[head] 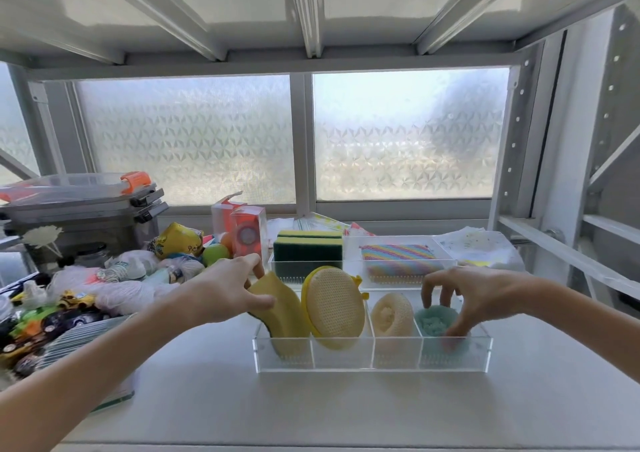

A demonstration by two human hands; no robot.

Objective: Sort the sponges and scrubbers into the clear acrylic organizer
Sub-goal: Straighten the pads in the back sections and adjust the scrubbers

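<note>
A clear acrylic organizer [370, 365] stands on the white shelf, split into several compartments. My left hand [228, 292] grips a curved yellow sponge [284, 316] that stands in the front-left compartment. Beside it leans a round yellow mesh scrubber [334, 308], then a cream net scrubber [391, 315]. My right hand [464, 296] reaches into the front-right compartment, fingers curled over a teal scrubber [431, 322]. In the back row stand green-and-yellow sponges [307, 249] and a rainbow-striped sponge [401, 261].
A heap of toys and wrapped packets [104, 285] crowds the shelf's left side, with stacked plastic containers [79, 206] behind. Small clear boxes [247, 232] stand by the window. White cloth [481, 249] lies at the back right. The shelf frame [568, 254] runs on the right.
</note>
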